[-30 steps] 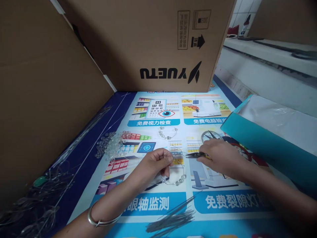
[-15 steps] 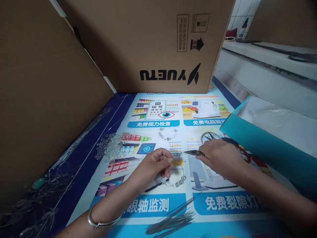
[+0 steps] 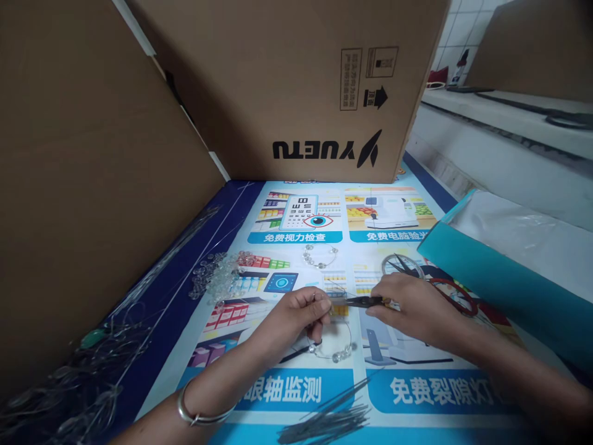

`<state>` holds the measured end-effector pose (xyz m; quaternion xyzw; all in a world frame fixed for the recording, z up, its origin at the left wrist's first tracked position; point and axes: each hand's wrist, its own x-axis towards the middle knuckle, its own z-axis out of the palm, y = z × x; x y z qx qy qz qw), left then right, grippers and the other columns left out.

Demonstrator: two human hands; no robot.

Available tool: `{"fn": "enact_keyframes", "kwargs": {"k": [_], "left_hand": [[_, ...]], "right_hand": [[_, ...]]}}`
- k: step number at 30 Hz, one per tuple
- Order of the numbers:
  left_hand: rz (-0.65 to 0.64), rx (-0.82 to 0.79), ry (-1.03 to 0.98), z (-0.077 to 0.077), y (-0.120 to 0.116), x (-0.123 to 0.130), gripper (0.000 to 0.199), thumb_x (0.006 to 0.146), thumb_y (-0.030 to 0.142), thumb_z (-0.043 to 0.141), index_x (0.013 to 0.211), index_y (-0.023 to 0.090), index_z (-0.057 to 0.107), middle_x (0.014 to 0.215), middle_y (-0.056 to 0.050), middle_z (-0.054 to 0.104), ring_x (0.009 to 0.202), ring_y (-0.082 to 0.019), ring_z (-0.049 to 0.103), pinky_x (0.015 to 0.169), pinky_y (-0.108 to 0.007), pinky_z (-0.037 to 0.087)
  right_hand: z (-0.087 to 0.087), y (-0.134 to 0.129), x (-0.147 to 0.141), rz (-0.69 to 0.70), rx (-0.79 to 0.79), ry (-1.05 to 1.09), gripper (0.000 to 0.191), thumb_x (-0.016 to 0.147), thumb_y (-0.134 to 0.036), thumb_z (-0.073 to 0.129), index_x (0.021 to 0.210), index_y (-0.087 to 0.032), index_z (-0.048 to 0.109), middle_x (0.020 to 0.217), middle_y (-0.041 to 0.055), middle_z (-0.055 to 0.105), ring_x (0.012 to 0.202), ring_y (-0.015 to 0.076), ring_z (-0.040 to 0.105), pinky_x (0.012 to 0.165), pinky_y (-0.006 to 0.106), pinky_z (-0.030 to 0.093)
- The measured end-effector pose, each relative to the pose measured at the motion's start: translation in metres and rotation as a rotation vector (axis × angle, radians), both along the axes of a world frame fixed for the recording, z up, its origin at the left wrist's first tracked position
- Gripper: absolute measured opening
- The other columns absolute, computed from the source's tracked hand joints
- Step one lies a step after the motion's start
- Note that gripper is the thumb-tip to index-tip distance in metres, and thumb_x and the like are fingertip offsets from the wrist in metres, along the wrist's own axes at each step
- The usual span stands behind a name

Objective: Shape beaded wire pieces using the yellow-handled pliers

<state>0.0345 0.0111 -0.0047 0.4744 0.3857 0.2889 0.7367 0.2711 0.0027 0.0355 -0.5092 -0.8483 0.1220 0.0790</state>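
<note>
My left hand [image 3: 308,312] pinches a thin wire loop strung with clear beads [image 3: 343,354], which hangs below the fingers. My right hand [image 3: 405,300] is closed on dark-jawed pliers [image 3: 365,301], whose tips point left at my left fingertips, by the wire. Behind my left hand, a second beaded loop [image 3: 319,264] lies on the printed sheet. A pile of clear beads [image 3: 217,278] is on the left. In front lies a bundle of short dark wires [image 3: 327,423]. A metal bangle [image 3: 188,411] circles my left wrist.
Cardboard panels [image 3: 301,93] stand at the back and left. A teal box [image 3: 500,259] with a white interior sits at right, beside a red ring [image 3: 456,295] and a silvery ring [image 3: 389,262]. Tangled clear strands [image 3: 92,383] lie at the left.
The pliers have come closer to my left fingertips and now point more level. The whole scene has shifted slightly right and down in view.
</note>
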Motion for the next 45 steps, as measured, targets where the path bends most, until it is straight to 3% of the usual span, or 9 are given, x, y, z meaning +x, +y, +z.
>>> {"fn": "enact_keyframes", "kwargs": {"k": [5,15,19,25,31,39,45], "left_hand": [[-0.051,0.001,0.051,0.001,0.000,0.001,0.024,0.080,0.036,0.056,0.073,0.013,0.053,0.061,0.000,0.057,0.042,-0.004,0.048,0.044,-0.018,0.032],[-0.090,0.031,0.098,0.003,-0.001,0.005,0.025,0.079,0.038,0.057,0.073,0.014,0.053,0.061,0.000,0.058,0.042,-0.005,0.048,0.043,-0.018,0.032],[-0.086,0.032,0.077,0.002,-0.002,0.004,0.028,0.082,0.039,0.052,0.072,0.013,0.054,0.055,0.000,0.056,0.042,-0.005,0.048,0.044,-0.018,0.032],[-0.020,-0.024,-0.063,0.002,-0.003,0.004,0.031,0.085,0.044,0.045,0.081,0.015,0.054,0.072,-0.001,0.060,0.040,-0.006,0.053,0.042,-0.019,0.037],[-0.011,-0.031,-0.024,0.003,-0.003,0.003,0.034,0.086,0.046,0.041,0.083,0.015,0.054,0.047,0.000,0.055,0.037,-0.008,0.049,0.039,-0.017,0.035],[-0.001,-0.099,-0.055,0.006,-0.004,0.005,0.034,0.086,0.047,0.042,0.083,0.015,0.055,0.045,0.000,0.055,0.034,-0.007,0.045,0.036,-0.017,0.035],[-0.014,-0.130,-0.098,0.004,-0.005,0.005,0.035,0.086,0.045,0.042,0.084,0.014,0.058,0.043,0.000,0.053,0.033,-0.008,0.045,0.034,-0.017,0.034]], "right_hand": [[0.005,0.006,0.004,-0.037,-0.193,0.228,0.022,0.080,-0.039,0.052,0.078,-0.020,0.062,0.071,0.0002,0.059,0.065,0.0129,0.053,0.056,0.023,0.035],[0.006,0.004,-0.006,-0.026,-0.197,0.208,0.023,0.080,-0.040,0.052,0.077,-0.019,0.063,0.072,0.0020,0.060,0.066,0.0137,0.052,0.055,0.023,0.033],[0.000,0.005,-0.004,-0.035,-0.159,0.152,0.024,0.080,-0.042,0.052,0.076,-0.020,0.062,0.071,0.0019,0.060,0.065,0.0141,0.052,0.055,0.023,0.032],[-0.007,0.003,-0.003,-0.109,-0.093,0.188,0.024,0.081,-0.042,0.050,0.079,-0.020,0.061,0.073,0.0014,0.060,0.067,0.0140,0.052,0.056,0.024,0.033],[-0.006,-0.004,-0.010,-0.061,-0.005,0.241,0.025,0.083,-0.042,0.050,0.081,-0.019,0.060,0.075,0.0020,0.060,0.073,0.0150,0.052,0.063,0.026,0.036],[-0.018,-0.009,-0.019,-0.008,0.146,0.256,0.023,0.085,-0.039,0.048,0.085,-0.018,0.059,0.080,0.0052,0.061,0.079,0.0179,0.052,0.072,0.031,0.038],[-0.024,-0.010,-0.022,-0.003,0.141,0.259,0.023,0.085,-0.038,0.048,0.085,-0.018,0.058,0.081,0.0051,0.061,0.081,0.0178,0.051,0.073,0.031,0.038]]}}
